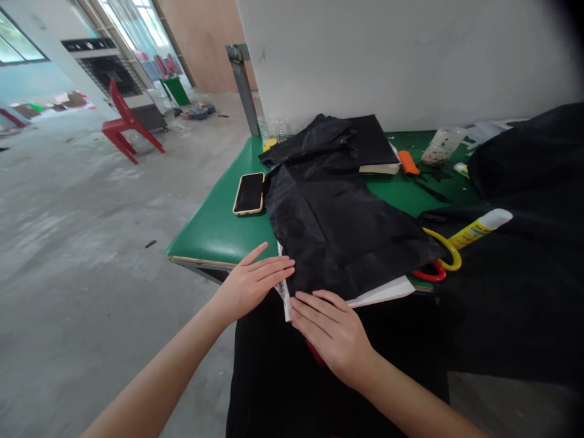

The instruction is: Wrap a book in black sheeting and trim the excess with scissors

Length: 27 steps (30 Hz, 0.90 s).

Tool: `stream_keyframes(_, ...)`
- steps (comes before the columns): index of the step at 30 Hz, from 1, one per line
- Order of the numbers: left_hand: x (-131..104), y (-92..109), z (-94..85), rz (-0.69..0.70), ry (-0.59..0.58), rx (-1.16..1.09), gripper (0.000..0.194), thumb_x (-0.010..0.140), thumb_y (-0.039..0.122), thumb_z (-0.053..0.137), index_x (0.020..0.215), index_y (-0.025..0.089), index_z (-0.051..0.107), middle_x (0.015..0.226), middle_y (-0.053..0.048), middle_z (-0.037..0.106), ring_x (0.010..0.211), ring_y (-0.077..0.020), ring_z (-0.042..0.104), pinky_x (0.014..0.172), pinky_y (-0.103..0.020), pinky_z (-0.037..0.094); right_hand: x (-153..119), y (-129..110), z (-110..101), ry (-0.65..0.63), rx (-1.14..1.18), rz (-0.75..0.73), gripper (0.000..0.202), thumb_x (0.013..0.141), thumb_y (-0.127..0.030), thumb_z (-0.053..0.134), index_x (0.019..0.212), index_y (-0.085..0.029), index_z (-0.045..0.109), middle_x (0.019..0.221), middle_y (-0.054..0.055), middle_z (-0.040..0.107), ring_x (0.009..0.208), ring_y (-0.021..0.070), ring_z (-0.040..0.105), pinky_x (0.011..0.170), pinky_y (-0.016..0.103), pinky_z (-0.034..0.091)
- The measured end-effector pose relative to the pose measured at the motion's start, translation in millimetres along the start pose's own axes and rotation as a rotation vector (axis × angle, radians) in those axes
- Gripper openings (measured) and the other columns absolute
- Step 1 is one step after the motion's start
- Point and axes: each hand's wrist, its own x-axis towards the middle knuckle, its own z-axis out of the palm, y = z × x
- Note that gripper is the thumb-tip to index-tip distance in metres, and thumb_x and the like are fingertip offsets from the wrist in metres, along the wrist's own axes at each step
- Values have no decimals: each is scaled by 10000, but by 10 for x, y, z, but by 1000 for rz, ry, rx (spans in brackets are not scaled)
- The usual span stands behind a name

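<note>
Black cloth [333, 225] lies spread over a white board [383, 293], whose edges show at the left and front. My left hand [250, 283] rests its outstretched fingertips on the cloth's left edge, thumb raised apart. Flat on the cloth's front left corner is my right hand [335, 331], fingers extended and close together. Neither hand grips anything. At the cloth's right end, scissors with red and yellow handles [451, 252] are partly hidden under it. A yellow glue stick [481, 228] with a white cap lies beside them.
The green tabletop [214, 219] carries a phone [249, 193], a black-covered book [376, 143], an orange-handled cutter [408, 163] and a clear plastic cup [443, 146]. More black fabric [524, 261] covers the right side. A red chair [125, 125] stands on the concrete floor.
</note>
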Motion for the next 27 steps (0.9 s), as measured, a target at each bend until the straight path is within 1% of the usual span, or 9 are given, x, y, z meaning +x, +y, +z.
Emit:
stream_keyframes(4,-14,-118,34,31,-48,10,495,883,3,364,1340,172,450,1344,-73,538,1269,-168,460,1154,-474,208,-4,-12,-4,-36,2,21,170,912,-95,535,1000,-136,675,1119,20,679,1114,146,590,961,336,451)
stream_keyframes(7,1,-233,62,43,-70,19,533,879,-6,344,1377,176,402,1372,-75,508,1291,-169,432,1147,-486,221,-22,-11,18,-26,11,23,176,911,-95,532,1007,-139,673,1123,21,677,1118,147,588,959,334,451)
stream_keyframes(15,102,-426,41,46,-98,19,536,877,-4,336,1370,188,422,1358,-53,524,1290,-159,433,1163,-486,182,-3,-2,9,-23,25,29,161,898,-96,556,1001,-138,673,1109,20,683,1101,147,599,934,332,463)
stream_keyframes(21,152,-611,85,43,-66,-5,505,896,34,356,1366,201,433,1323,-44,559,1285,-168,440,1156,-496,201,-8,11,4,-43,22,14,150,900,-97,557,988,-138,672,1116,21,679,1109,143,594,928,325,464)
stream_keyframes(24,161,-613,90,21,-60,5,493,899,35,349,1349,209,454,1308,-41,572,1270,-169,460,1158,-513,177,-15,28,33,-39,31,18,150,877,-101,591,998,-141,671,1113,11,681,1108,137,594,942,320,463)
stream_keyframes(26,174,-537,63,-2,-67,31,494,892,27,343,1342,193,461,1321,-51,561,1282,-176,446,1157,-516,176,-23,33,45,-38,43,24,147,867,-110,605,992,-146,674,1108,3,684,1099,133,599,947,314,464)
stream_keyframes(27,180,-474,42,-21,-78,47,503,883,21,342,1351,175,449,1346,-64,537,1305,-187,416,1155,-518,179,-26,34,46,-43,46,25,147,867,-113,604,990,-147,676,1111,2,682,1101,133,598,950,314,464)
